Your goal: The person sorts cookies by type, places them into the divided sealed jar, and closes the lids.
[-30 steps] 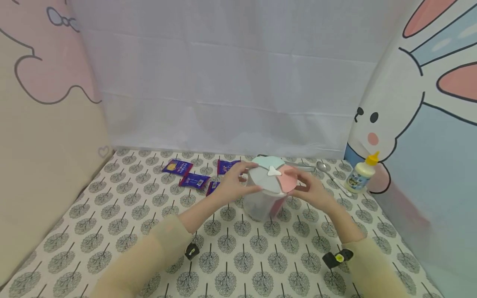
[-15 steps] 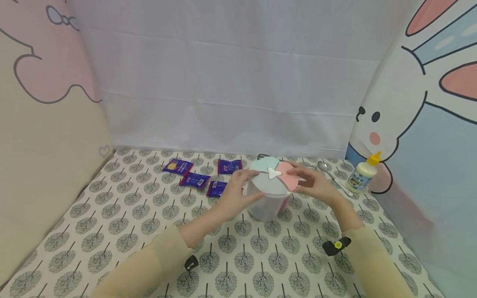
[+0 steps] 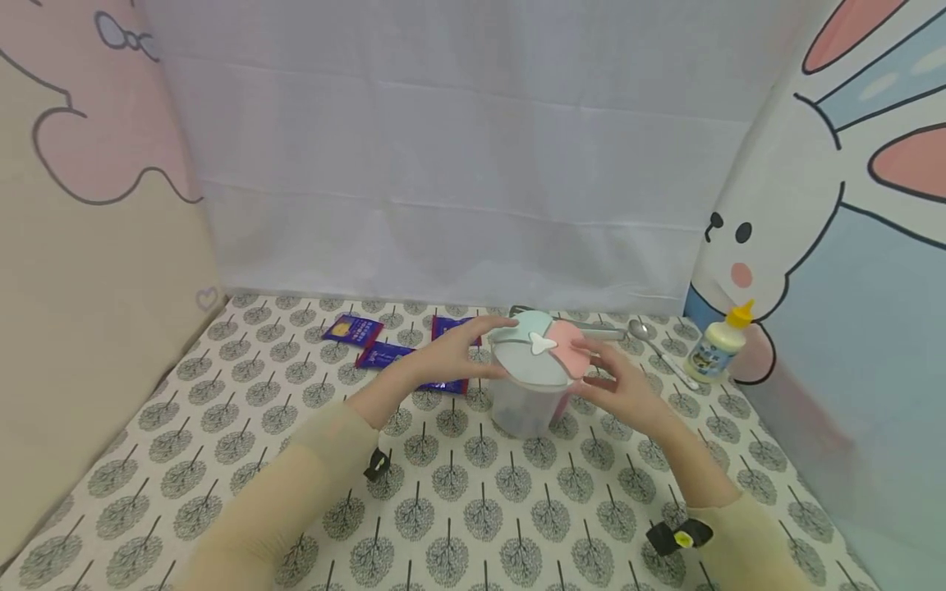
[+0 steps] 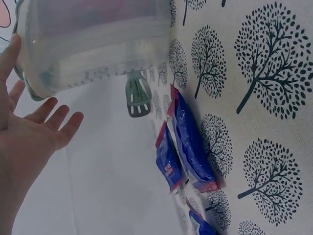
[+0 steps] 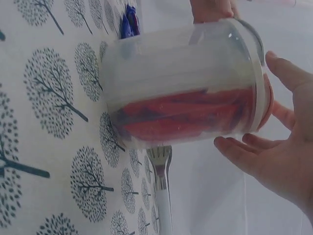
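A clear plastic canister (image 3: 521,408) stands upright on the tree-patterned cloth. Its round lid (image 3: 529,363) has mint, pink and pale grey sections around a white centre piece. Red packaging (image 5: 186,116) shows through the canister's wall in the right wrist view. My left hand (image 3: 449,355) is at the lid's left side, fingers spread; in the left wrist view its fingers (image 4: 58,120) stretch out beside the rim. On the other side, my right hand (image 3: 626,392) has its fingertips at the pink section's edge, with its fingers spread loosely in the right wrist view.
Several purple snack packets (image 3: 353,330) lie left of and behind the left hand. Behind the canister are a slotted turner (image 4: 138,95) and a fork (image 5: 160,157). Further right lie a spoon (image 3: 661,355) and a glue bottle (image 3: 715,351) by the right-hand curtain.
The left hand has shifted left and back from over the lid to its edge. The right fingers have loosened slightly at the pink section. The canister and lid have turned a little.
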A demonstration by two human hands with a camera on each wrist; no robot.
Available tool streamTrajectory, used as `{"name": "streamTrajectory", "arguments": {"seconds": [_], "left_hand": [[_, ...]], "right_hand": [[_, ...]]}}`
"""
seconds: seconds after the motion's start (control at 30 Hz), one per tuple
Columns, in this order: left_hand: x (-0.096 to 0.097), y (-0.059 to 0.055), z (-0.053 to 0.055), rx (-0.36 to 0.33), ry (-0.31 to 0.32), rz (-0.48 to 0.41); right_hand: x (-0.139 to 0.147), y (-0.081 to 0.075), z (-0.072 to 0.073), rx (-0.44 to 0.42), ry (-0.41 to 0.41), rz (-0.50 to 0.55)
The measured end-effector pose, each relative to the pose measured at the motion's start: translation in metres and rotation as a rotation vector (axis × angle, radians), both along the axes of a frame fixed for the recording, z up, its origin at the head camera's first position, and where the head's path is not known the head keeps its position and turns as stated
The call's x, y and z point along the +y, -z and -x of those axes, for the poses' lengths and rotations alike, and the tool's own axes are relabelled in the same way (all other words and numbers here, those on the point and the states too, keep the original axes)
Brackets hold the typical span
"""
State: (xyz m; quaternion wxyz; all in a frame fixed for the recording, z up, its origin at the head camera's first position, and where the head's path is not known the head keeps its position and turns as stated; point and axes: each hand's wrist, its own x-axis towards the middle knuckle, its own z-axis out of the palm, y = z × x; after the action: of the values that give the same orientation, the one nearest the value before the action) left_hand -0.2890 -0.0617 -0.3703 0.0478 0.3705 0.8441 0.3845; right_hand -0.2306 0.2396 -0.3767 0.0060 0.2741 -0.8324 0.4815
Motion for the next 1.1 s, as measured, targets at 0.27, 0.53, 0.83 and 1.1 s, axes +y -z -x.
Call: {"name": "streamTrajectory", "arguments": {"seconds": [0.27,0.53,0.83,1.1], "left_hand": [[0.002,0.009,0.010,-0.036,0.038,-0.060],[0.010,0.013,-0.007,-0.025,-0.095,-0.162],[0.027,0.019,-0.033,0.011,-0.334,-0.242],[0.032,0.028,-0.046,0.025,-0.393,-0.266]], "right_hand": [[-0.024,0.002,-0.012,0.090,0.190,-0.092],[-0.016,0.001,0.003,0.060,0.099,-0.085],[0.002,-0.001,0.031,-0.014,-0.113,0.005],[0.005,0.005,0.033,-0.011,-0.190,0.027]]}}
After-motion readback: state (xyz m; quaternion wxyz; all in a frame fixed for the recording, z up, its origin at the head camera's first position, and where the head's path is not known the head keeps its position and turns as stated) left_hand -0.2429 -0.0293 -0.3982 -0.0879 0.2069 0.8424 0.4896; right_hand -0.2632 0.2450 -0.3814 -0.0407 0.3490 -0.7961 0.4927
